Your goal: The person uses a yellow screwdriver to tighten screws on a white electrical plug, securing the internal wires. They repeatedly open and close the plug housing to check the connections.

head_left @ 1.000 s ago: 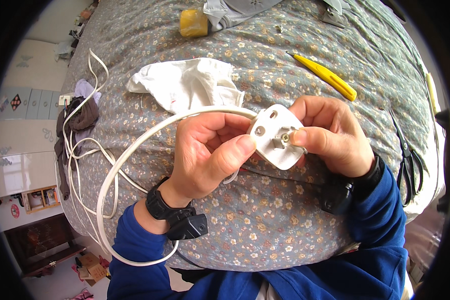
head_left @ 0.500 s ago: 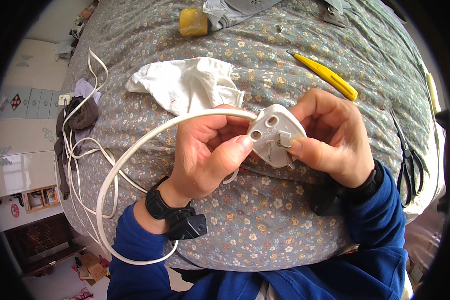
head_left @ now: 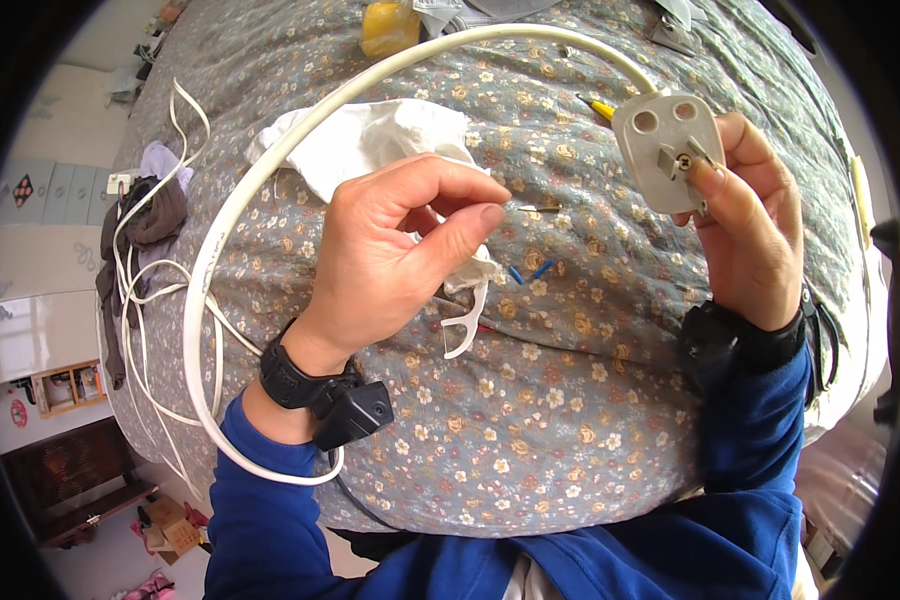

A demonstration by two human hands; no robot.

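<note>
One white plug, pins showing, pinched between thumb and fingers of the right hand, above the flowered bedcover; any markings on it too small to read. One left hand, thumb and forefinger tips close together, whether touching cannot be told, inside the curve of the white cable. Two blue bits on the bedcover

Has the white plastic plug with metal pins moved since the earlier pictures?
Yes: the white plastic plug has moved up and right, from below and left of the slim yellow tool to in front of it, now overlapping it.
</note>
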